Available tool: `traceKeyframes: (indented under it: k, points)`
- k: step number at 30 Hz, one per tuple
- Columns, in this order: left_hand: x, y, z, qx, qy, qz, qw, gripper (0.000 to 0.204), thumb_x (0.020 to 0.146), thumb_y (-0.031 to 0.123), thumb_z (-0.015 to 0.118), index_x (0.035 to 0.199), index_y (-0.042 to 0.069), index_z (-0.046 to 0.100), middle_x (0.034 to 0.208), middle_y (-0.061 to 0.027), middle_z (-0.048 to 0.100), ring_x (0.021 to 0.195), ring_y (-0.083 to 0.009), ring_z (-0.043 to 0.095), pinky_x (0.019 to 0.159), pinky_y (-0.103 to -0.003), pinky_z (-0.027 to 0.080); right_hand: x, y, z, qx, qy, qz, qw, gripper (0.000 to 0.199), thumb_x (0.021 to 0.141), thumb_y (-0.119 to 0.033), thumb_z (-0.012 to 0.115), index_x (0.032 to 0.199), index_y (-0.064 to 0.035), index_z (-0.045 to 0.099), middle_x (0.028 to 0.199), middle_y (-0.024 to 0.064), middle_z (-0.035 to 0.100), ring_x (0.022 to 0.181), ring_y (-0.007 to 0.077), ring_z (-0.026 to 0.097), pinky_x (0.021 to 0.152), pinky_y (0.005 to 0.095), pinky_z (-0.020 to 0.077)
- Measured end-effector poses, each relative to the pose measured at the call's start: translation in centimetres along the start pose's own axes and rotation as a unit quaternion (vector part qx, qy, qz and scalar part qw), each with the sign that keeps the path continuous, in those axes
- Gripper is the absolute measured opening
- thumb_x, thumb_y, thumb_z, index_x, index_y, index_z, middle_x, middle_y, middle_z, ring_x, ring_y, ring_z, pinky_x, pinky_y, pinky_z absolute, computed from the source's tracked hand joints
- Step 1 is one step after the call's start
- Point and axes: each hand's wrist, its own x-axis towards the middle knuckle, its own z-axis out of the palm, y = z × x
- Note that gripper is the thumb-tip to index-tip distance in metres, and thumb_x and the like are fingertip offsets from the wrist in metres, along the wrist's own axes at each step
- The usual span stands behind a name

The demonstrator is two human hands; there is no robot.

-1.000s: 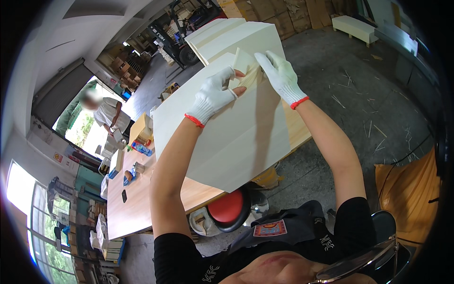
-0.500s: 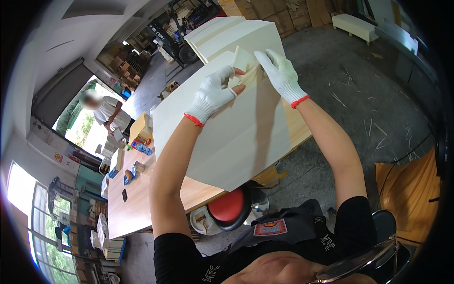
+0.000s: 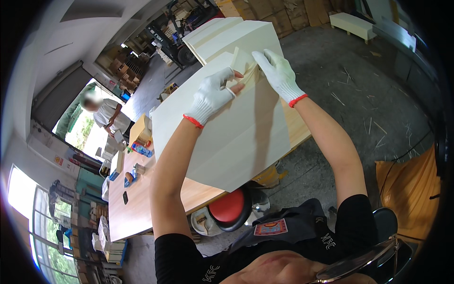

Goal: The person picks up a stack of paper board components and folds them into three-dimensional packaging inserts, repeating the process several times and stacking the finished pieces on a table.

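Nothing has shifted in the last second — left hand [image 3: 213,94] and right hand [image 3: 279,73] still pinch a small wooden block [image 3: 241,61] against the pale cabinet [image 3: 236,137] beneath them.

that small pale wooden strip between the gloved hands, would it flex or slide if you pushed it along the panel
The small pale wooden strip looks thin and narrow, so it is probably light and might flex a little or snap under force. It stands against the large cream-painted wooden panel, whose smooth face would likely let it slide. The left hand and right hand wear white knit gloves, probably steadying it.
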Motion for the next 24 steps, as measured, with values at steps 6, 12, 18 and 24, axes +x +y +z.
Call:
traceKeyframes:
  k: [6,12,18,24]
  points:
    - [0.1,-1.4,0.3,0.052,0.045,0.077,0.995,0.042,0.086,0.029,0.077,0.124,0.013,0.066,0.090,-0.0116,0.068,0.084,-0.0206,0.065,0.078,-0.035,0.052,-0.3,-0.5,0.1,0.025,0.008,-0.013,1.000,0.050,0.103,-0.043,0.055,0.078,-0.0013,0.046,0.067,0.0111,0.038,0.064,0.0186,0.034,0.061,0.0371,0.0362]
    - [0.0,-0.4,0.1,0.011,0.025,0.039,0.999,0.035,0.093,0.025,0.067,0.127,0.014,0.066,0.094,-0.0130,0.069,0.085,-0.0230,0.064,0.082,-0.035,0.051,-0.3,-0.6,-0.2,0.019,0.003,-0.007,1.000,0.050,0.103,-0.043,0.056,0.077,-0.0013,0.044,0.068,0.0101,0.037,0.064,0.0173,0.034,0.061,0.0362,0.0355]
    - [0.2,-1.2,0.2,0.008,0.044,0.085,0.995,0.031,0.099,0.020,0.055,0.127,0.014,0.064,0.093,-0.0133,0.068,0.081,-0.0217,0.063,0.079,-0.036,0.051,-0.1,-0.7,-0.2,0.003,-0.007,0.006,1.000,0.052,0.102,-0.044,0.057,0.075,-0.0020,0.043,0.066,0.0093,0.035,0.064,0.0157,0.032,0.059,0.0367,0.0338]
    - [0.2,-0.6,0.2,0.039,0.014,0.013,0.999,0.038,0.090,0.029,0.073,0.126,0.017,0.066,0.099,-0.0132,0.071,0.086,-0.0245,0.066,0.082,-0.037,0.052,0.0,0.0,0.2,0.025,0.002,0.004,1.000,0.050,0.102,-0.044,0.057,0.076,-0.0027,0.045,0.065,0.0083,0.035,0.064,0.0157,0.032,0.059,0.0366,0.0338]
